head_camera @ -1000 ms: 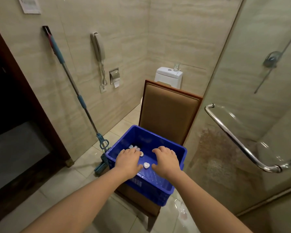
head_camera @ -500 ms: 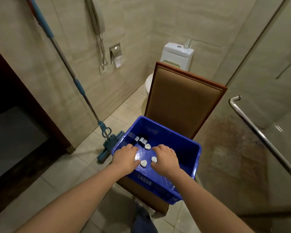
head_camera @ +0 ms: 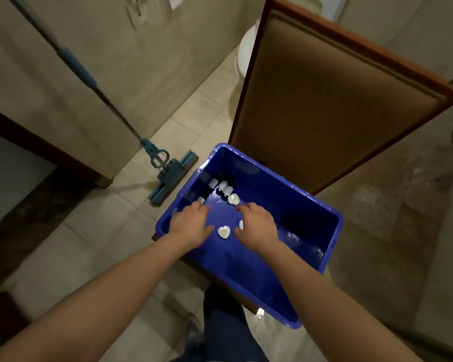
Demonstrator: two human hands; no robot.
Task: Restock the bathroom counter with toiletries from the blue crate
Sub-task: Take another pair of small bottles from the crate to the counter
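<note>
Looking straight down into the blue crate [head_camera: 246,278], parked on the seat of a chair [head_camera: 324,100] with a tan padded back and a reddish wood frame. Both hands inside it, palms down. Left hand [head_camera: 191,226] over the near-left part of the crate, fingers stretched out and loose, not wrapped round anything, tips right by a white cap at the left wall; can't tell if actually touching. Right hand [head_camera: 258,226] just beside it toward the middle, also flat and relaxed, gripping nothing, half covering a heart soap [head_camera: 241,224] on its thumb side. Second heart soap [head_camera: 223,232] lying on the crate floor between the two thumbs, apart from both as far as visible. Third heart soap [head_camera: 233,199] a bit further in, just past the right fingertips. Behind that, a little cluster of dark bottles [head_camera: 221,185] with white caps, packed together in the far-left corner. Rest of the crate floor too dark and glossy to make out. Off to the left, a blue mop [head_camera: 171,173] with its head on the tiled floor [head_camera: 110,231] and handle leaning up against the beige wall [head_camera: 63,74]. White toilet [head_camera: 243,56] peeking out behind the chair back. Dark trouser leg [head_camera: 225,322] at the bottom, right below the crate.
</note>
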